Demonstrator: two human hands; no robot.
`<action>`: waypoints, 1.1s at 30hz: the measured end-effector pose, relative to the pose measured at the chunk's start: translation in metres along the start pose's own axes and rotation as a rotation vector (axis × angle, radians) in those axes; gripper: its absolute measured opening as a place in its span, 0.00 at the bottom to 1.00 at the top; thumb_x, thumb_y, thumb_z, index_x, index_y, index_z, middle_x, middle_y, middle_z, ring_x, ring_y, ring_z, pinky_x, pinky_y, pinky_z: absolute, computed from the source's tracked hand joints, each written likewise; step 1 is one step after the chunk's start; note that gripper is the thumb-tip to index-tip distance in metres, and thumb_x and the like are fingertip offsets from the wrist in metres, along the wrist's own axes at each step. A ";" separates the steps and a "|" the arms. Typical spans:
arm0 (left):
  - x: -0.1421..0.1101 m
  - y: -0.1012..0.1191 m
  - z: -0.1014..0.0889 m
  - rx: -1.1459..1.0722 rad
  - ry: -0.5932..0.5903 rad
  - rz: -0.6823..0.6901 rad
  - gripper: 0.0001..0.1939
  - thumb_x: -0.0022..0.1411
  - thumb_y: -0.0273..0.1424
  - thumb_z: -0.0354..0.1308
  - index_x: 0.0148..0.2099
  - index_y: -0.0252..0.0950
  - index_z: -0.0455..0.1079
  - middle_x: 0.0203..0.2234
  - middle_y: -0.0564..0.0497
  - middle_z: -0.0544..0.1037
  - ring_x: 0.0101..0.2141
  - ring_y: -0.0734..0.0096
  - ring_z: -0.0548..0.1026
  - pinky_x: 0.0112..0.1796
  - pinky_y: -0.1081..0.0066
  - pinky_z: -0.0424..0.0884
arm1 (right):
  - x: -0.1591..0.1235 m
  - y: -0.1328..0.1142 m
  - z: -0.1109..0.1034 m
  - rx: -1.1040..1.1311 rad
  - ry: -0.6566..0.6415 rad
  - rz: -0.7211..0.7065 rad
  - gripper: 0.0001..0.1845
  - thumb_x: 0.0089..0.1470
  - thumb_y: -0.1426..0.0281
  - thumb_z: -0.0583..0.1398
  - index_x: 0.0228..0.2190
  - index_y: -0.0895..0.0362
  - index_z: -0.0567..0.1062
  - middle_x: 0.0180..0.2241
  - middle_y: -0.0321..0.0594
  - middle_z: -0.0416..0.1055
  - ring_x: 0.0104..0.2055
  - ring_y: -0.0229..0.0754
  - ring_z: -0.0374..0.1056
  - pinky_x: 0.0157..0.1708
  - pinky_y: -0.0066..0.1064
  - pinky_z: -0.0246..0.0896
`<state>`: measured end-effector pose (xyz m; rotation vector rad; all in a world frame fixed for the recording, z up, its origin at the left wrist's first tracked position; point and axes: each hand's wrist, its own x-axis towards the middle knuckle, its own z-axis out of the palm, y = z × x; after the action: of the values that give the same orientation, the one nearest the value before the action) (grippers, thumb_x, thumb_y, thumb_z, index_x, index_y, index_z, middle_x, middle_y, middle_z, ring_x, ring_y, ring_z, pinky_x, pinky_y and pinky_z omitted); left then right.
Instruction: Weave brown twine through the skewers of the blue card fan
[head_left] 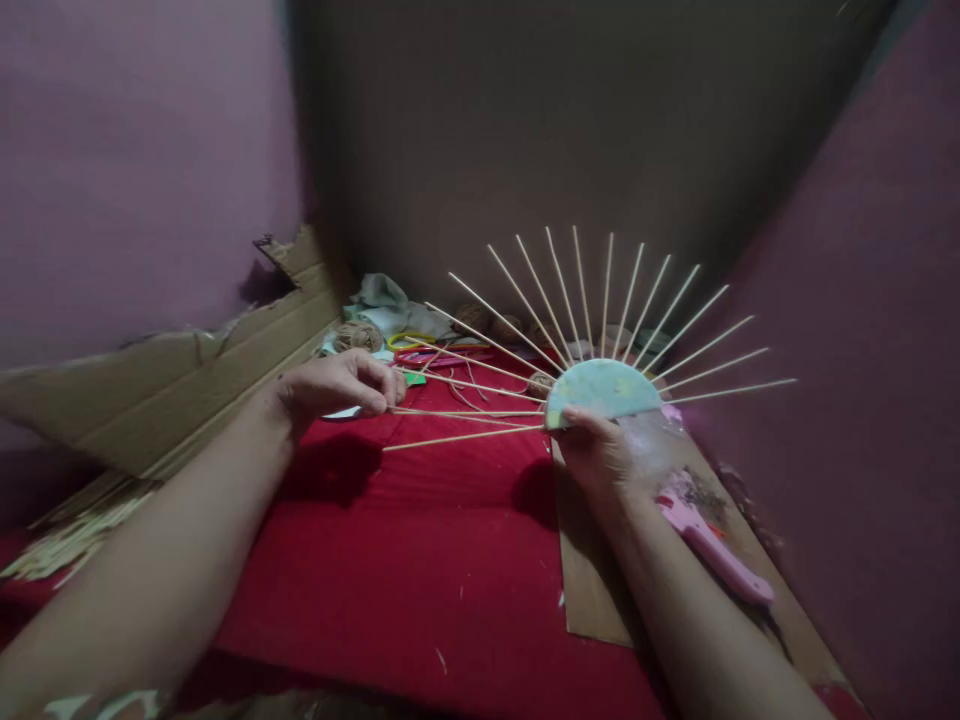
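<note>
A pale blue-green half disc point(611, 385) with yellowish patches has several thin wooden sticks point(531, 277) fanning out from its curved edge. My right hand point(596, 455) grips the disc at its lower left corner, thumb on the near face and the other fingers hidden behind. To the left, my left hand point(349, 383) is closed in a pinch at the outer end of a thin stick point(465, 413) that runs to the disc's left side. Another stick point(461, 438) lies just below it, its outer end free. The whole fan is held above the red cloth.
A pink glue gun point(720, 555) lies on a brown board point(592, 590) at the right. Twine balls point(358, 336), yellow-handled scissors point(411, 341) and crumpled cloth point(381, 293) are at the back. Torn cardboard point(225, 370) lines the left wall, with pale strips point(79, 530) below. Red cloth point(420, 570) covers the work surface.
</note>
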<state>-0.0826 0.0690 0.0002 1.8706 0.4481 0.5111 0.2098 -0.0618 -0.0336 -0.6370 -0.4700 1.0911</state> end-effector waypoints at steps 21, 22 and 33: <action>0.023 0.012 0.057 0.147 -0.242 -0.316 0.22 0.49 0.35 0.63 0.48 0.36 0.71 0.21 0.53 0.74 0.20 0.76 0.69 0.22 0.77 0.62 | -0.011 -0.008 0.010 0.141 -0.133 0.101 0.15 0.35 0.80 0.64 0.29 0.56 0.71 0.25 0.33 0.75 0.27 0.36 0.70 0.29 0.31 0.70; 0.025 0.015 0.068 0.078 -0.237 -0.307 0.25 0.49 0.35 0.63 0.50 0.37 0.69 0.23 0.53 0.75 0.20 0.76 0.69 0.22 0.77 0.62 | -0.011 -0.007 0.010 0.140 -0.137 0.111 0.15 0.35 0.80 0.64 0.29 0.56 0.71 0.25 0.33 0.75 0.27 0.36 0.71 0.29 0.31 0.70; 0.025 0.036 0.125 -0.141 -0.090 -0.174 0.12 0.53 0.37 0.60 0.37 0.33 0.73 0.19 0.55 0.70 0.18 0.82 0.63 0.20 0.79 0.58 | -0.010 0.000 0.008 0.117 -0.069 0.169 0.17 0.31 0.78 0.68 0.28 0.56 0.72 0.25 0.32 0.75 0.26 0.36 0.69 0.28 0.30 0.69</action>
<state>0.0085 -0.0266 -0.0020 1.6937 0.4966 0.3323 0.2008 -0.0689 -0.0282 -0.5447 -0.4135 1.2939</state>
